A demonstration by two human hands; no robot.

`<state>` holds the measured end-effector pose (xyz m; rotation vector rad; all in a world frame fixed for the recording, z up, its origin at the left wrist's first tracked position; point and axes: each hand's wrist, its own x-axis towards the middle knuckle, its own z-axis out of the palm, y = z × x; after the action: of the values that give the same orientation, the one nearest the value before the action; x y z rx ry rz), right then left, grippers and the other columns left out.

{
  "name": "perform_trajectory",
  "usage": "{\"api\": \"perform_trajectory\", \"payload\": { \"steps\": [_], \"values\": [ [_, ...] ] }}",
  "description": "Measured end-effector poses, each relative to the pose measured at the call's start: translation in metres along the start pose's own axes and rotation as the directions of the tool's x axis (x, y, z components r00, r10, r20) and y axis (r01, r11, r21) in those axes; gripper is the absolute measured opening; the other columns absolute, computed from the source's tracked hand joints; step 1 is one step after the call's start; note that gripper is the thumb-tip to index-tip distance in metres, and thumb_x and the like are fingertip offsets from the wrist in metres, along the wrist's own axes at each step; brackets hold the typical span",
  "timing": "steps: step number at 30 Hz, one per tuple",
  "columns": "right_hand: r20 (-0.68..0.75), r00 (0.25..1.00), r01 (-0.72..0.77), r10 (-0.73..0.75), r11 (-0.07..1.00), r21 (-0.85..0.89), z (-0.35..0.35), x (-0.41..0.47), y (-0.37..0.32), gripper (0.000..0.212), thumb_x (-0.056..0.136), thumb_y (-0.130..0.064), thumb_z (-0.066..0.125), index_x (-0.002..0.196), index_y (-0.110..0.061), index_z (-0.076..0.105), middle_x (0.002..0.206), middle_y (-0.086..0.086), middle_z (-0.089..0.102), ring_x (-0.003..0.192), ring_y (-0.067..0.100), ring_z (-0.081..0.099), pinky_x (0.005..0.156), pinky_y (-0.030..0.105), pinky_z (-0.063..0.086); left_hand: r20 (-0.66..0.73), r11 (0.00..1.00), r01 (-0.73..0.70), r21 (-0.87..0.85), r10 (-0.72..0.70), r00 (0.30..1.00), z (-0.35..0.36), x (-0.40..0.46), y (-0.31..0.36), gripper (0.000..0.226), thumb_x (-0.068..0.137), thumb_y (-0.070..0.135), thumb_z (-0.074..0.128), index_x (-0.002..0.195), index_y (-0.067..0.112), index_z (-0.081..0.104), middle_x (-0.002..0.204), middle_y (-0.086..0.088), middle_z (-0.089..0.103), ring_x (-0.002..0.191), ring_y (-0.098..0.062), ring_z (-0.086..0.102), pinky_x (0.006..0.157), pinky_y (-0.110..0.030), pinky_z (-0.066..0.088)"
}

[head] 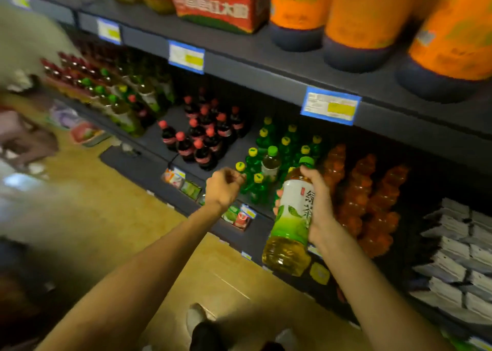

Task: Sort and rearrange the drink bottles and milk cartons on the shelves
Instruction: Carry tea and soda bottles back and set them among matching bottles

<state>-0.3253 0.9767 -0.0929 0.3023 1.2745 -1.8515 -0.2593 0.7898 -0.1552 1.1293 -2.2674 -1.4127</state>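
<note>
Before the middle shelf (165, 137) of a dark store rack, the right hand (320, 206) grips a green tea bottle (291, 217) around its white-and-green label, fingers curled tight on it and the thumb up near the green cap. That bottle is tilted, cap toward the shelf, its base hanging out over the shelf edge above the floor (111, 217). The left hand (223, 188) hovers just left of it, fingers curled in on themselves and holding nothing, close to the green bottles with yellow caps (266, 161) that stand in the shelf's middle part. One more green-capped tea bottle (271, 163) stands among them. Left of these sits a cluster of dark cola bottles with red caps (202, 135); right of them, rows of orange bottles (370, 204). On the shelf above stand large orange-labelled bottles (367, 17) and a red carton (221, 4). Blue-edged price tags (331, 105) hang on the shelf edges.
</note>
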Motion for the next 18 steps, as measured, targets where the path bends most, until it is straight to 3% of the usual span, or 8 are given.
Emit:
{"api": "perform_trajectory", "payload": {
  "steps": [6, 9, 14, 18],
  "values": [
    [0.134, 0.986, -0.086, 0.100, 0.991, -0.103, 0.120, 0.022, 0.044, 0.045, 0.083, -0.047, 0.061, 0.066, -0.005, 0.060, 0.059, 0.012, 0.058, 0.048, 0.024, 0.055, 0.051, 0.027, 0.047, -0.173, 0.984, 0.053, -0.172, -0.083, 0.981, -0.121, 0.019, -0.049, 0.013, 0.090, 0.020, 0.068, 0.079, 0.015, 0.063, 0.082, -0.007, 0.070, 0.073, -0.018, 0.061, 0.071, -0.038, 0.053],
    [0.182, 0.975, -0.100, 0.130, 0.981, -0.165, 0.189, 0.031, 0.072, 0.045, 0.084, -0.046, 0.059, 0.065, -0.005, 0.058, 0.057, 0.012, 0.057, 0.045, 0.023, 0.054, 0.049, 0.026, 0.047, -0.228, 0.973, 0.034, -0.227, -0.087, 0.970, -0.184, 0.029, -0.078, 0.017, 0.086, 0.030, 0.069, 0.078, 0.015, 0.065, 0.073, -0.006, 0.069, 0.063, -0.016, 0.059, 0.063, -0.034, 0.047],
    [0.253, 0.951, -0.128, 0.181, 0.969, -0.212, 0.290, 0.054, 0.119, 0.046, 0.085, -0.048, 0.056, 0.064, -0.007, 0.057, 0.054, 0.010, 0.055, 0.044, 0.023, 0.053, 0.048, 0.025, 0.045, -0.276, 0.965, -0.001, -0.263, -0.074, 0.958, -0.284, 0.048, -0.116, 0.016, 0.092, 0.016, 0.066, 0.076, 0.018, 0.064, 0.066, 0.001, 0.060, 0.057, -0.011, 0.055, 0.049, -0.019, 0.042],
    [0.260, 0.942, -0.156, 0.210, 0.964, -0.213, 0.348, 0.072, 0.147, 0.049, 0.086, -0.048, 0.056, 0.058, -0.007, 0.058, 0.053, 0.010, 0.055, 0.044, 0.022, 0.054, 0.046, 0.022, 0.046, -0.309, 0.964, -0.009, -0.265, -0.076, 0.948, -0.342, 0.066, -0.148, 0.015, 0.093, 0.016, 0.064, 0.079, 0.020, 0.063, 0.064, 0.002, 0.058, 0.055, -0.012, 0.056, 0.047, -0.016, 0.039]
  ]
}}
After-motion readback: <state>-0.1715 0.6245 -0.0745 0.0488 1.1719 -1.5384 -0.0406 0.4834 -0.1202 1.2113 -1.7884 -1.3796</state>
